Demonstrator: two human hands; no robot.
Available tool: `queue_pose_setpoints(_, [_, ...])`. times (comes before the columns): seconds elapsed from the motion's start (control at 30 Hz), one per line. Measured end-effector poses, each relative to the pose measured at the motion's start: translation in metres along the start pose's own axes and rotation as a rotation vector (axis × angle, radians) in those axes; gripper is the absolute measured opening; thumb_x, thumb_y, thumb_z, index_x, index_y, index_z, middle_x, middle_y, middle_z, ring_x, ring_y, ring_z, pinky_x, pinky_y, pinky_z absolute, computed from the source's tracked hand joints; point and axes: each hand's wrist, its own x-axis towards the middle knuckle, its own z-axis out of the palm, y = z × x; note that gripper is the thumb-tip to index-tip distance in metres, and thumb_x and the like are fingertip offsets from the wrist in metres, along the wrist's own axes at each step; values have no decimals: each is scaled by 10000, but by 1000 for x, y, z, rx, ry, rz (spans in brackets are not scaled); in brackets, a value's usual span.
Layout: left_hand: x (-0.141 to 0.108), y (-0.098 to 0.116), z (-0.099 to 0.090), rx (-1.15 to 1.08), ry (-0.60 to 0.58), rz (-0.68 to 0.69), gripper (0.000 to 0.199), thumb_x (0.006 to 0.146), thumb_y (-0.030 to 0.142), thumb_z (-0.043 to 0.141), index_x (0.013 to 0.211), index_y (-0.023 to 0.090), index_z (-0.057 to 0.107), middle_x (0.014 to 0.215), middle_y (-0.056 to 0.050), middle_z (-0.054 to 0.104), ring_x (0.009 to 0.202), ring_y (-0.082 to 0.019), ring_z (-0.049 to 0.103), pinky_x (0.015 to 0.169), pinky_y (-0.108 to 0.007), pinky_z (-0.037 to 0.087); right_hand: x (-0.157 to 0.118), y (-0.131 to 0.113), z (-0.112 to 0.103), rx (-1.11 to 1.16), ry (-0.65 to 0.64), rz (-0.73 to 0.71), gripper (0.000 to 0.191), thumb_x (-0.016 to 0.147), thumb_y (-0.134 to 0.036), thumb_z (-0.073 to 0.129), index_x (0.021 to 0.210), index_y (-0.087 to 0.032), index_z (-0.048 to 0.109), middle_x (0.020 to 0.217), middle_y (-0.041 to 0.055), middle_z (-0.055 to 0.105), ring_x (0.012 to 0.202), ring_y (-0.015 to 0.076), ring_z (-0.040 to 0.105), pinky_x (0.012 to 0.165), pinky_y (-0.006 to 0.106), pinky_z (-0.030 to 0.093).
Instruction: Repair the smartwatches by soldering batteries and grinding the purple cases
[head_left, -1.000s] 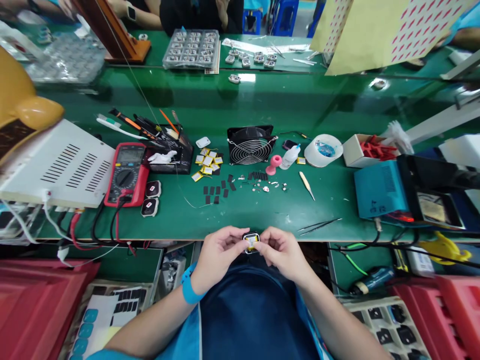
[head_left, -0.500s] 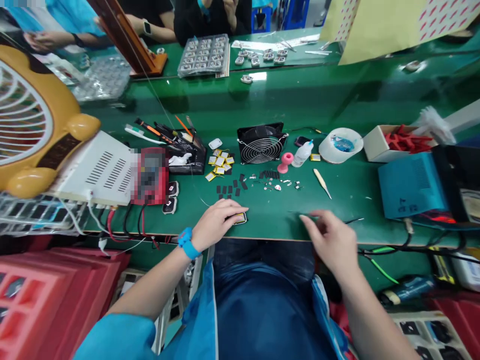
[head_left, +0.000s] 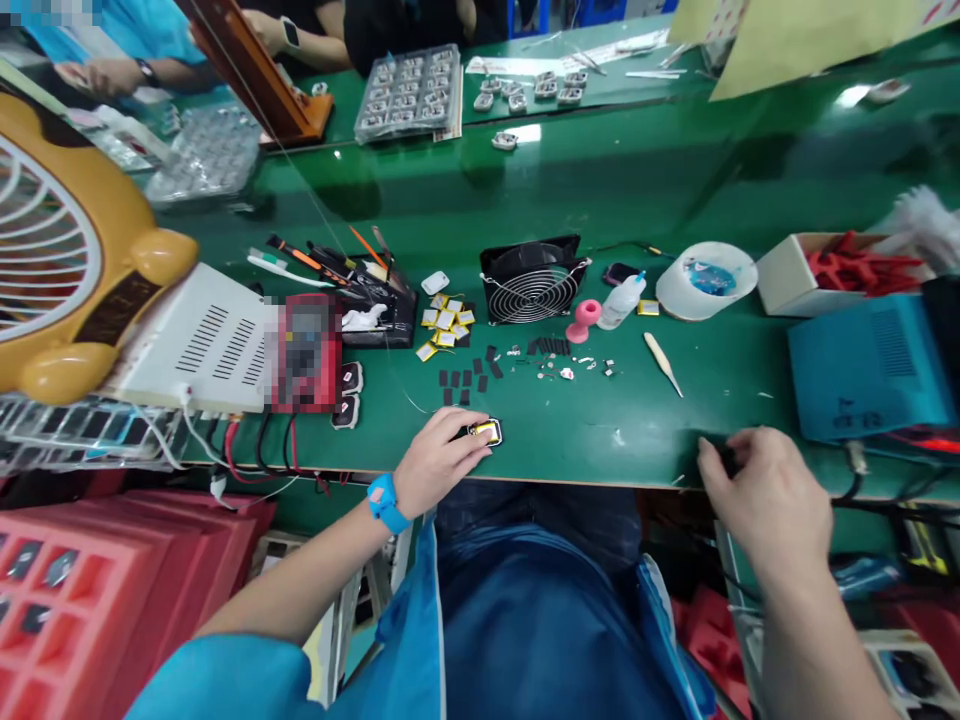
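Note:
My left hand (head_left: 437,458) rests at the near edge of the green table (head_left: 570,420), wearing a blue wristband. Its fingertips grip a small black device with a yellow battery inside (head_left: 486,432), which lies flat on the table. Far to the right, my right hand (head_left: 769,495) hovers over the table's edge. Its fingers are curled around a thin dark tool, the tweezers (head_left: 724,460), which the hand mostly hides. A pile of yellow batteries (head_left: 445,320) and small black pads (head_left: 465,378) lie just beyond the left hand.
A black fan (head_left: 532,280), pink stand (head_left: 583,318), glue bottle (head_left: 621,300), tape roll (head_left: 705,278) and cream pick (head_left: 663,362) lie mid-table. A red multimeter (head_left: 306,352) and white box (head_left: 202,340) stand left, a blue unit (head_left: 870,365) right. Other people's hands (head_left: 105,75) work opposite.
Both hands held the device in my lap. The left hand has set it on the table and kept hold; the right hand let go, reached the tweezers and moved right.

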Motion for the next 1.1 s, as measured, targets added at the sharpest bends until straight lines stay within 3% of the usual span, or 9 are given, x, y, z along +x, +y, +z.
queue_pose_setpoints(0.1, [3, -4, -5, -10, -60, 34, 131, 987, 217, 683, 1114, 200, 710, 1147, -105, 727, 1036, -208, 668, 882, -370, 611, 2, 4, -1, -37, -7, 30, 264, 862, -451, 493, 952, -212, 562, 900, 127, 670, 813, 307, 640, 562, 328, 336])
queue_pose_setpoints(0.23, [4, -6, -8, -46, -137, 3, 166, 1015, 237, 635, 1156, 228, 721, 1165, -106, 713, 1055, -213, 661, 898, -381, 603, 0, 8, 0, -63, 16, -36, 311, 847, -362, 488, 1044, -172, 637, 904, 145, 709, 784, 319, 664, 537, 339, 358])
queue_pose_setpoints(0.4, [2, -9, -7, -82, -147, -38, 177, 1027, 259, 612, 1152, 248, 736, 1173, -111, 710, 1068, -225, 656, 918, -408, 594, -1, 3, 0, 22, 170, -350, 269, 911, -292, 507, 1053, -166, 698, 843, 95, 731, 683, 239, 678, 542, 314, 440])
queue_pose_setpoints(0.57, [-3, -9, -6, -54, -148, -25, 196, 1029, 260, 607, 1179, 257, 733, 1208, -114, 711, 1106, -233, 650, 943, -416, 575, 4, -33, 4, 79, 106, -703, 243, 993, -215, 513, 1076, -186, 739, 940, 72, 754, 703, 163, 691, 579, 256, 491])
queue_pose_setpoints(0.77, [-5, -2, -3, 16, -99, -70, 182, 1027, 269, 608, 1137, 249, 752, 1162, -110, 734, 1065, -240, 652, 924, -421, 558, -16, -99, 22, 411, 35, -877, 194, 1037, -226, 533, 1076, -176, 715, 1014, 102, 738, 892, 202, 721, 779, 300, 597])
queue_pose_setpoints(0.87, [-3, 7, 0, -95, -14, -225, 192, 978, 253, 672, 1153, 249, 751, 1115, -88, 751, 1052, -235, 661, 948, -417, 553, -33, -124, 29, 576, -12, -902, 168, 1027, -207, 536, 1074, -178, 694, 1018, 109, 726, 931, 216, 711, 836, 332, 619])
queue_pose_setpoints(0.93, [-2, 17, 2, -262, 118, -433, 217, 925, 270, 729, 1139, 233, 740, 1103, -80, 754, 1054, -231, 672, 978, -413, 546, -40, -133, 30, 673, -32, -862, 176, 1022, -218, 544, 1138, -187, 673, 1069, 116, 723, 981, 228, 706, 877, 356, 627])
queue_pose_setpoints(1.03, [-4, 39, 7, -781, 347, -778, 355, 836, 386, 811, 1125, 229, 679, 1082, -60, 748, 1014, -215, 696, 959, -387, 558, -47, -136, 24, 856, -66, -780, 313, 1003, -254, 602, 1312, -211, 596, 1212, 132, 705, 1127, 243, 691, 961, 392, 622])
queue_pose_setpoints(1.1, [-6, 57, 11, -1177, 384, -937, 448, 802, 458, 832, 1147, 251, 634, 1050, -30, 738, 960, -190, 699, 891, -345, 571, -51, -136, 18, 957, -82, -762, 447, 978, -278, 656, 1405, -232, 534, 1301, 144, 683, 1214, 255, 672, 1008, 421, 612])
